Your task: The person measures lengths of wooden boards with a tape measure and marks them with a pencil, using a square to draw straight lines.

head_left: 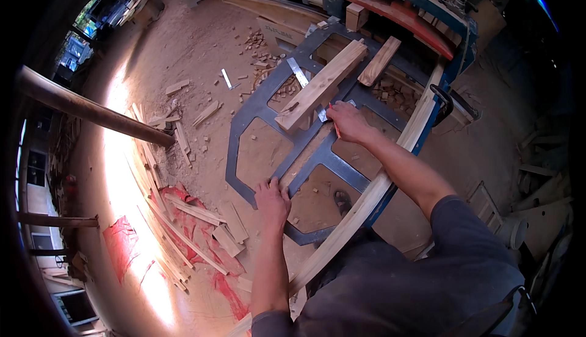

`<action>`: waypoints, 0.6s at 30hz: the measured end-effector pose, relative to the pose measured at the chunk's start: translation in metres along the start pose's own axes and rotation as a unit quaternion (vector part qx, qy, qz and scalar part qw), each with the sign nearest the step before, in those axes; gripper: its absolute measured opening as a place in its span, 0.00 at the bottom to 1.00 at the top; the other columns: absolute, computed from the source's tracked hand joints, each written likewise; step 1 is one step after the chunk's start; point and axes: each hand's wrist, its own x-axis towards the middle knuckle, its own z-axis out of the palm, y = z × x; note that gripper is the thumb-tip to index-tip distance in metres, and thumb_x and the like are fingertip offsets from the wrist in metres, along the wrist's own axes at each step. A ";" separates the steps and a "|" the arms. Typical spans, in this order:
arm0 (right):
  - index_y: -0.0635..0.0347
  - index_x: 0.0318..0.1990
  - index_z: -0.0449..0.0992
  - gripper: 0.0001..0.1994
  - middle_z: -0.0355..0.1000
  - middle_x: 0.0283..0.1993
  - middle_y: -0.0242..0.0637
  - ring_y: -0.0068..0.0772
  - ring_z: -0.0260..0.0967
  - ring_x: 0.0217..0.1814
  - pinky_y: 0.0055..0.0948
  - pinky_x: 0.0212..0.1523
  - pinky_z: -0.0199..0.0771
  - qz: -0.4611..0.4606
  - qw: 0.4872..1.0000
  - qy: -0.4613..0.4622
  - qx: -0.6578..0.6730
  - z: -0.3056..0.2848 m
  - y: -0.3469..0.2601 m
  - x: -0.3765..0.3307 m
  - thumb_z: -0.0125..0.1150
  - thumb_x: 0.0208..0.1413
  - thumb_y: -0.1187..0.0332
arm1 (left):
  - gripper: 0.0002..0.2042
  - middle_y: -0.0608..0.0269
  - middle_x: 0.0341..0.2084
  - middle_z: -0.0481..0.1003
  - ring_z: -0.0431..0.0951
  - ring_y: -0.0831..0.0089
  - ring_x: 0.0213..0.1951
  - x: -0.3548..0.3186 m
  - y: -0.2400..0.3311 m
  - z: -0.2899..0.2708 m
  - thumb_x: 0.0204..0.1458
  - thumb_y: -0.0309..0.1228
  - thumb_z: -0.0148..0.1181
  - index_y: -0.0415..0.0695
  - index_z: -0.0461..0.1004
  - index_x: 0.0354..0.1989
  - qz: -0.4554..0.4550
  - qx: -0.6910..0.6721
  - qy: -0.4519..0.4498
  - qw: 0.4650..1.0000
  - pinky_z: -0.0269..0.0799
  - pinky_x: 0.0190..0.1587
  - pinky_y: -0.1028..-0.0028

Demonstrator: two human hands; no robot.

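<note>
My right hand is closed around a slim red pencil. Its fingers rest by a metal square, whose silver blade seems to pass beneath a thick wooden block. From there a narrow wooden strip runs toward me along the dark metal frame. At the strip's near end my left hand is closed, fingers curled over the wood. A shorter wooden block lies on the frame beyond my right hand.
A long pale board crosses in front of my body, beside a blue machine edge. A red curved machine part is at the back. Offcuts and long strips litter the floor, with torn red sheeting. A round post stands left.
</note>
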 end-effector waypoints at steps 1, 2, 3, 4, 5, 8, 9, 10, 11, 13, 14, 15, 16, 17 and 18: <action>0.58 0.41 0.78 0.10 0.74 0.42 0.48 0.54 0.72 0.50 0.50 0.51 0.72 -0.012 1.000 -0.011 -0.022 0.005 0.010 0.008 0.65 0.51 0.71 | 0.27 0.43 0.61 0.70 0.69 0.43 0.62 0.001 0.001 0.005 0.50 0.30 0.70 0.39 0.74 0.60 -0.021 0.004 -0.020 1.000 0.66 0.62 0.49; 0.58 0.41 0.78 0.10 0.74 0.43 0.48 0.54 0.71 0.50 0.49 0.52 0.72 -0.025 0.998 -0.023 -0.045 0.010 0.019 0.016 0.65 0.50 0.72 | 0.27 0.42 0.62 0.69 0.68 0.42 0.63 0.001 0.001 0.008 0.50 0.30 0.70 0.39 0.74 0.61 -0.023 0.002 -0.016 1.000 0.65 0.64 0.49; 0.58 0.41 0.78 0.10 0.73 0.43 0.48 0.54 0.71 0.51 0.49 0.52 0.71 -0.032 0.998 -0.029 -0.041 0.014 0.025 0.023 0.64 0.50 0.72 | 0.28 0.42 0.63 0.68 0.67 0.41 0.64 -0.001 0.001 0.010 0.50 0.29 0.70 0.39 0.73 0.62 -0.024 0.000 -0.008 1.000 0.64 0.65 0.49; 0.58 0.41 0.77 0.10 0.73 0.44 0.48 0.54 0.71 0.52 0.48 0.53 0.71 -0.036 0.998 -0.036 -0.037 0.018 0.029 0.026 0.64 0.50 0.72 | 0.29 0.41 0.64 0.67 0.67 0.41 0.65 -0.004 0.001 0.011 0.50 0.29 0.69 0.39 0.72 0.63 -0.034 -0.001 -0.019 0.999 0.63 0.66 0.49; 0.58 0.42 0.77 0.10 0.72 0.45 0.48 0.53 0.70 0.52 0.47 0.54 0.70 -0.045 0.998 -0.024 -0.026 0.021 0.031 0.027 0.64 0.50 0.73 | 0.32 0.40 0.66 0.65 0.63 0.38 0.68 -0.007 0.001 0.011 0.50 0.28 0.70 0.39 0.69 0.66 -0.056 -0.046 -0.025 0.997 0.58 0.70 0.48; 0.58 0.41 0.76 0.09 0.71 0.45 0.47 0.52 0.69 0.53 0.46 0.53 0.70 -0.128 0.991 -0.020 -0.019 0.021 0.035 0.030 0.62 0.52 0.72 | 0.34 0.42 0.66 0.65 0.63 0.42 0.69 -0.018 0.005 0.003 0.49 0.27 0.70 0.40 0.67 0.67 -0.042 -0.014 0.061 0.997 0.57 0.71 0.49; 0.57 0.40 0.76 0.07 0.70 0.46 0.47 0.52 0.69 0.51 0.46 0.52 0.70 -0.133 0.991 -0.017 -0.023 0.020 0.034 0.032 0.61 0.53 0.71 | 0.34 0.42 0.66 0.65 0.62 0.42 0.69 -0.022 0.006 -0.002 0.49 0.26 0.70 0.39 0.67 0.67 -0.058 -0.022 0.055 0.997 0.57 0.72 0.50; 0.57 0.39 0.75 0.07 0.70 0.46 0.46 0.52 0.69 0.51 0.46 0.52 0.70 -0.138 0.990 -0.017 -0.014 0.017 0.034 0.033 0.61 0.53 0.71 | 0.34 0.42 0.67 0.64 0.62 0.42 0.69 -0.025 0.009 -0.009 0.49 0.26 0.70 0.39 0.66 0.67 -0.067 -0.036 0.065 0.995 0.56 0.72 0.50; 0.57 0.38 0.75 0.06 0.70 0.45 0.46 0.51 0.69 0.50 0.46 0.51 0.70 -0.144 0.989 -0.023 -0.003 0.014 0.032 0.034 0.61 0.53 0.71 | 0.34 0.42 0.67 0.64 0.61 0.42 0.69 -0.031 0.011 -0.017 0.49 0.26 0.70 0.39 0.66 0.68 -0.075 -0.051 0.075 0.993 0.56 0.72 0.51; 0.57 0.33 0.72 0.04 0.70 0.41 0.45 0.52 0.69 0.47 0.46 0.48 0.70 -0.130 0.990 -0.049 0.035 0.009 0.026 0.031 0.62 0.51 0.74 | 0.34 0.42 0.67 0.65 0.62 0.43 0.69 -0.045 0.016 -0.037 0.49 0.25 0.70 0.38 0.67 0.67 -0.070 -0.075 0.094 0.990 0.56 0.72 0.51; 0.57 0.32 0.72 0.05 0.70 0.39 0.45 0.52 0.69 0.46 0.46 0.46 0.69 -0.142 0.986 -0.067 0.055 0.009 0.019 0.028 0.62 0.51 0.74 | 0.33 0.42 0.66 0.65 0.62 0.43 0.69 -0.054 0.019 -0.047 0.49 0.25 0.70 0.38 0.67 0.66 -0.067 -0.086 0.103 0.989 0.57 0.73 0.51; 0.57 0.31 0.71 0.05 0.69 0.37 0.44 0.52 0.69 0.44 0.46 0.45 0.69 -0.135 0.984 -0.097 0.069 0.010 0.009 0.023 0.62 0.50 0.74 | 0.33 0.42 0.65 0.67 0.63 0.43 0.68 -0.065 0.020 -0.059 0.49 0.25 0.70 0.37 0.68 0.66 -0.062 -0.093 0.114 0.987 0.57 0.72 0.51; 0.57 0.30 0.70 0.05 0.69 0.35 0.44 0.53 0.69 0.43 0.46 0.43 0.69 -0.128 0.980 -0.127 0.082 0.012 -0.001 0.016 0.62 0.49 0.75 | 0.32 0.42 0.64 0.68 0.64 0.43 0.68 -0.077 0.021 -0.069 0.49 0.25 0.70 0.37 0.69 0.65 -0.056 -0.102 0.125 0.985 0.58 0.72 0.51; 0.57 0.30 0.70 0.06 0.69 0.34 0.44 0.53 0.68 0.42 0.46 0.42 0.68 -0.137 0.979 -0.096 0.114 0.011 -0.014 0.004 0.61 0.49 0.76 | 0.31 0.42 0.62 0.70 0.65 0.43 0.67 -0.091 0.024 -0.078 0.49 0.25 0.70 0.36 0.70 0.64 -0.061 -0.112 0.133 0.983 0.59 0.72 0.51; 0.57 0.30 0.69 0.06 0.68 0.32 0.43 0.53 0.68 0.40 0.45 0.41 0.67 -0.149 0.975 -0.069 0.149 0.010 -0.028 -0.012 0.61 0.48 0.76 | 0.29 0.42 0.60 0.71 0.67 0.43 0.66 -0.105 0.025 -0.085 0.49 0.24 0.70 0.35 0.71 0.62 -0.036 -0.136 0.153 0.978 0.60 0.71 0.52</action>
